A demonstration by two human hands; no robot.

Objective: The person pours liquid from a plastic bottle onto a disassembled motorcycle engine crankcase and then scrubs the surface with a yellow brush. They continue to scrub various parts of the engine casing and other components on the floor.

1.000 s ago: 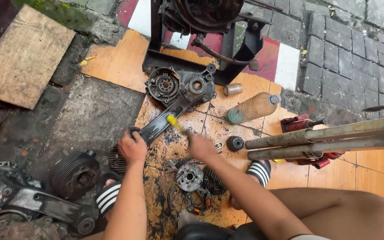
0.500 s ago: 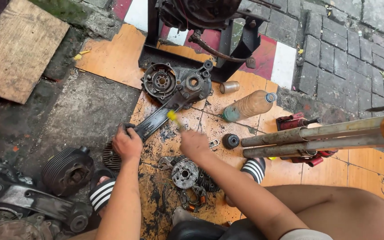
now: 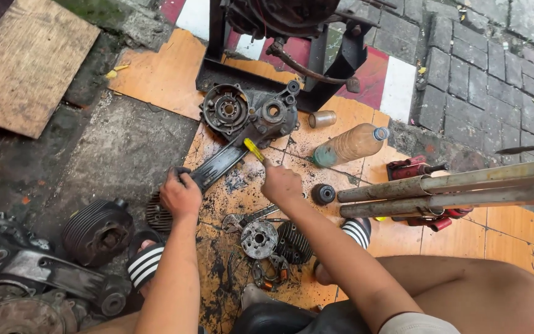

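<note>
A greasy engine casing (image 3: 242, 127) lies on the orange floor tiles (image 3: 156, 74), its long arm running down to the left hand (image 3: 180, 195), which is clenched around that near end. The right hand (image 3: 281, 183), just to the right, is closed around a yellow-handled screwdriver (image 3: 254, 149) whose handle pokes up toward the casing. Below the hands lie a round flywheel (image 3: 259, 239) and a finned cylinder head (image 3: 293, 241); a plastic bottle (image 3: 348, 145) lies beyond the right hand.
</note>
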